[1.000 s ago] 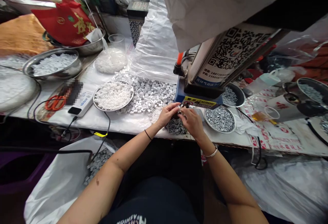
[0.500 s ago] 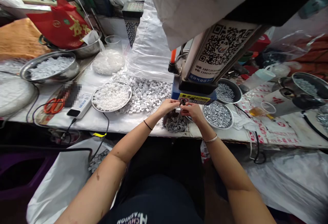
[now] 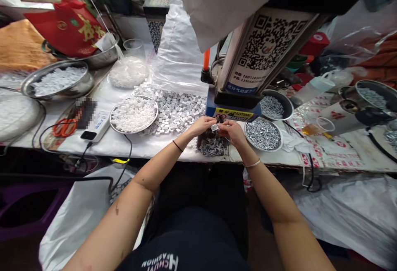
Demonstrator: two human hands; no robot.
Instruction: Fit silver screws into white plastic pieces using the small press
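Both hands meet just in front of the blue base of a press machine [image 3: 233,111]. My left hand [image 3: 201,125] pinches a small white square part [image 3: 214,128] between thumb and fingers. My right hand [image 3: 231,131] has its fingers closed against the same part from the right. Under the hands lies a dark tray of small metal pieces [image 3: 212,147]. A round metal plate of silvery metal pins [image 3: 263,134] sits just right of my right hand. A pile of grey-white square parts [image 3: 173,109] spreads to the left of my left hand.
A metal plate of white beads [image 3: 134,114] lies left of the pile. Further left are a white power strip [image 3: 96,124], orange scissors [image 3: 63,127] and a steel bowl of white parts [image 3: 57,81]. A dark bowl of pins [image 3: 274,104] and a cup [image 3: 319,127] stand at the right.
Both hands have risen slightly from the tray towards the press base and stayed pinched together. The small white part now shows between the fingertips. The view has tilted a little.
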